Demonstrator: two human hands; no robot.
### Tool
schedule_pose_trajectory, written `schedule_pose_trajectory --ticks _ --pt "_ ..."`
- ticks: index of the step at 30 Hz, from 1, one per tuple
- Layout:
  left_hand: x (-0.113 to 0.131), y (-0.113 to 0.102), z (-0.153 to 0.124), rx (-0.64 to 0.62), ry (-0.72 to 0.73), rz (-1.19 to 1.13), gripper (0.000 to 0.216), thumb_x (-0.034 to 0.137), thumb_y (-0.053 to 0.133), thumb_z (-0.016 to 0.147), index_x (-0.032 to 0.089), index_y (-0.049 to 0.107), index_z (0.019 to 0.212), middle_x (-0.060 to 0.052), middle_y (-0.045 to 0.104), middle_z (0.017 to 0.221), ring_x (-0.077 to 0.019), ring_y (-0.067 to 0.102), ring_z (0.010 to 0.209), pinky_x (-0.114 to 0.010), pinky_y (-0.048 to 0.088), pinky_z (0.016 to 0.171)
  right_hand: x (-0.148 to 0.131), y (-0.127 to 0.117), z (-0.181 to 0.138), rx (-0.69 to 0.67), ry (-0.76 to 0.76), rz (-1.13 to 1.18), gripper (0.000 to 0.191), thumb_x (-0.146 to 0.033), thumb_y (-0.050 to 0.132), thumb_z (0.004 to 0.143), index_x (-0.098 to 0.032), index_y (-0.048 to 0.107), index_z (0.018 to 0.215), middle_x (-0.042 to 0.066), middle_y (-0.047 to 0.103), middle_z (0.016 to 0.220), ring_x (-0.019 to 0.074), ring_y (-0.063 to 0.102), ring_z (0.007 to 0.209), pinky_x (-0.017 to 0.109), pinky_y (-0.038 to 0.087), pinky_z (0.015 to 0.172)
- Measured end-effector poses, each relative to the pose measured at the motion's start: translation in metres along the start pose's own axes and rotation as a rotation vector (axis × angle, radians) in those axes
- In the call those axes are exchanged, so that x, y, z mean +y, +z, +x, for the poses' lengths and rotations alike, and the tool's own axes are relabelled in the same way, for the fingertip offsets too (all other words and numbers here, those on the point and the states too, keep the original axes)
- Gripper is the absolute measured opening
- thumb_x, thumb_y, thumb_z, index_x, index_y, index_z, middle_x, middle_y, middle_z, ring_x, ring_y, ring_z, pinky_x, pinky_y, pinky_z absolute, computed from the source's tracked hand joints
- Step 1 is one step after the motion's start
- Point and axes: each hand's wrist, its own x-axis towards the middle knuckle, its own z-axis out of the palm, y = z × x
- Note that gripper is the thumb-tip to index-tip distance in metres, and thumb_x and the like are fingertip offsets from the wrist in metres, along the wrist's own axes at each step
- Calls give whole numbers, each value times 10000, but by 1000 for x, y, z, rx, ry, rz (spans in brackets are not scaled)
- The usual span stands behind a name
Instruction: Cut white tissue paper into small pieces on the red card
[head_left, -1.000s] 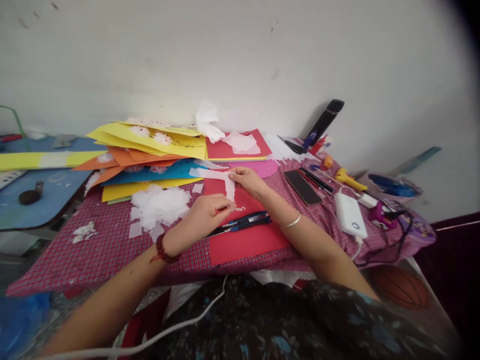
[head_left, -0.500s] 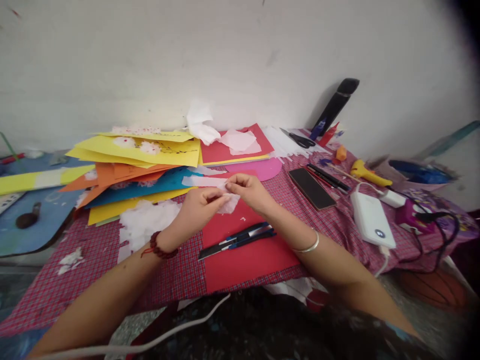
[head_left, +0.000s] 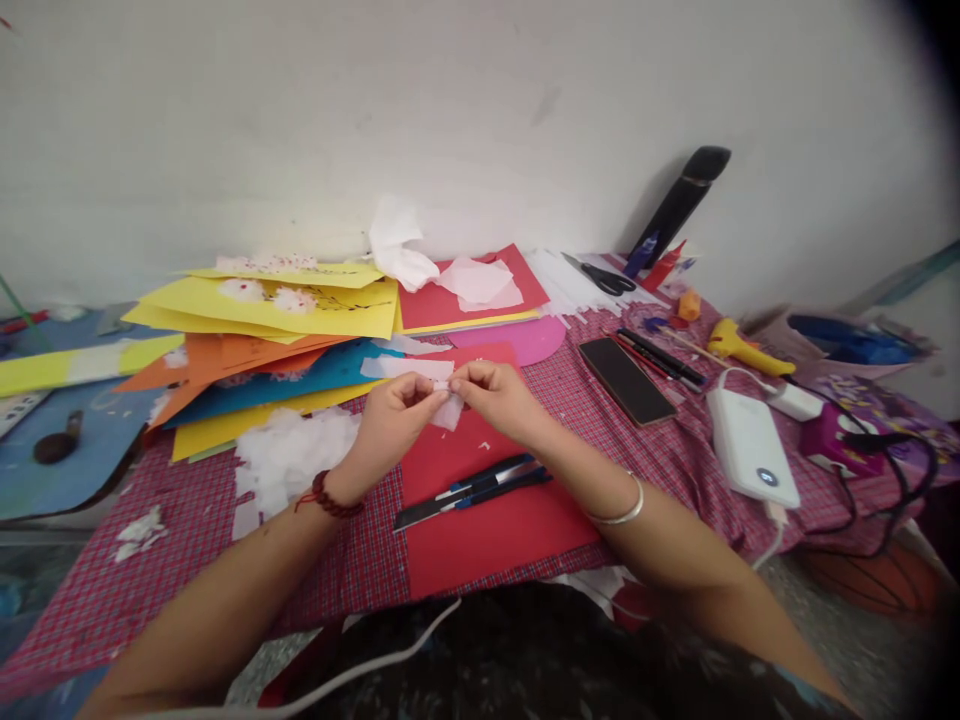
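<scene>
- Both hands have come together over the flat red paper sheet (head_left: 495, 560), and the fingertips almost meet.
- The left hand (head_left: 397, 415) pinches the thin, translucent white paper piece (head_left: 448, 412) between thumb and forefinger; a second ago it was lower and apart, with a small scrap at its fingertips.
- The right hand (head_left: 499, 400) pinches the same piece from the other side, as it did the white paper then; now the paper looks bunched at the top, with a loose end hanging below the fingers.
- So the work, as I judge it, has gone from one hand holding paper to both handling it at a single point.
- A tiny white paper scrap (head_left: 484, 446) now lies on the red sheet, just below the hands; likely the one let go.
- The blue-and-black cutter knife (head_left: 472, 491) has come into full view, its far end no longer covered by the left hand, and it lies unheld.
- Behind the fingers, a long white paper strip (head_left: 397, 368) lies on the papers; whether it joins the pinched piece, I cannot tell.
- Left of the hands sits the heap of white paper squares (head_left: 292, 450), untouched.
</scene>
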Motion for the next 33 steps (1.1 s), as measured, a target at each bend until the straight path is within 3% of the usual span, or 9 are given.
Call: schedule_pose_trajectory --ticks 6,10,16,20,23,25,27,30,33 --pt "-7 -1 -3 24 -46 -67 248 353 719 737 184 541 704 35 521 653 -103 467 604 -232 370 577 -9 4 -7 -67 -74 -62 354 -468 505 889 -190 549 675 -5 531 642 131 496 631 275 394 611" --pt "-11 -3 -3 82 40 -78 304 293 734 713 186 591 959 -23 631 919 -151 583 849 -258 461 756 -7 6 -8 -124 -53 -32 240 -411 612 827 -172 620 804 12 610 718 137 532 654 279 411 624" --pt "2 -17 -6 -179 133 182 305 133 478 753 180 688 969 -72 702 1066 -235 614 1067 -369 435 989 7 7 -5 -32 -56 -248 137 -239 579 806 -198 592 676 -28 546 609 120 464 588 263 326 569" --pt "3 -15 -9 -151 318 509 368 129 597 705 196 684 1056 -90 697 1062 -286 603 1036 -441 422 998 7 16 -4 -69 -34 -255 135 -203 571 810 -198 585 675 -14 591 648 127 512 608 264 369 587" --pt "-3 -10 -10 -105 344 554 511 80 605 699 218 660 1188 -77 689 1029 -284 595 1028 -440 410 1004 0 20 -6 -103 -49 -278 150 -182 559 827 -197 572 679 3 627 694 140 563 659 274 423 636" --pt "-6 -12 -9 -60 261 470 571 71 603 716 217 632 1267 -40 670 889 -242 609 906 -395 447 928 -9 13 -14 -121 -74 -347 118 -214 556 866 -191 604 761 26 662 762 159 601 713 291 457 677" --pt "-7 -20 -6 16 132 305 539 118 647 737 204 633 1269 10 604 734 -183 578 730 -335 473 788 -17 0 -29 -210 -112 -438 158 -267 581 895 -179 639 1012 73 698 957 193 645 841 328 497 762" --pt "-6 -38 2 96 -84 -166 293 171 717 724 175 698 1017 13 619 733 -129 570 672 -267 476 681 -19 -21 -63 -419 -154 -747 449 -256 720 818 -171 607 1244 148 658 1176 283 624 1051 430 491 919" --pt "-2 -51 10 150 -298 -609 120 99 708 729 173 616 748 14 660 741 -99 604 672 -227 498 651 -8 -27 -90 -519 -168 -930 435 -182 691 832 -191 618 1261 158 635 1206 312 594 1113 479 472 976"
